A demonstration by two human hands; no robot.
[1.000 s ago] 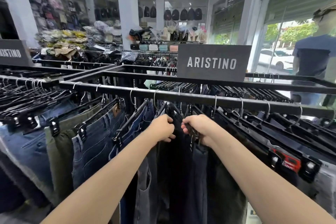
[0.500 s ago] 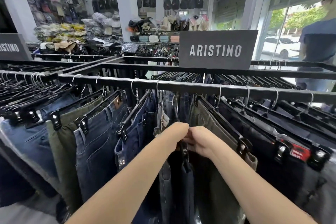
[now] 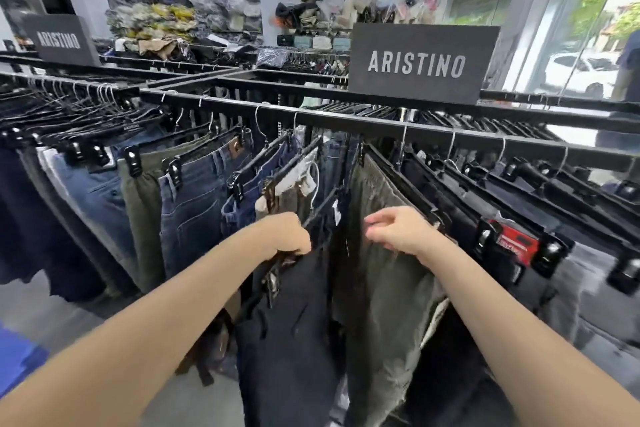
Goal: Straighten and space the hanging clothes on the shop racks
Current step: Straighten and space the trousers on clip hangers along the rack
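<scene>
A black rail [image 3: 433, 130] carries many trousers on black clip hangers. My left hand [image 3: 287, 234] grips the clip hanger of a pair of dark navy trousers [image 3: 287, 340], which sits lower than its neighbours and tilts toward me. Just right of it hang olive-green trousers [image 3: 381, 288]. My right hand [image 3: 398, 232] hovers at their waistband with loosely curled fingers and holds nothing that I can see. A gap shows between my two hands. Blue jeans [image 3: 194, 204] and more olive trousers hang to the left.
An ARISTINO sign [image 3: 415, 62] stands on the rack top. Dark trousers, one with a red tag [image 3: 516, 243], fill the rail to the right. A second rail [image 3: 69, 87] with packed hangers runs on the left. Piled goods and bags line the back; a glass front is on the right.
My hands, close together on the dark trousers' hanger, have parted. The left has drawn the hanger down and left; the right has let go and shifted right over the olive trousers.
</scene>
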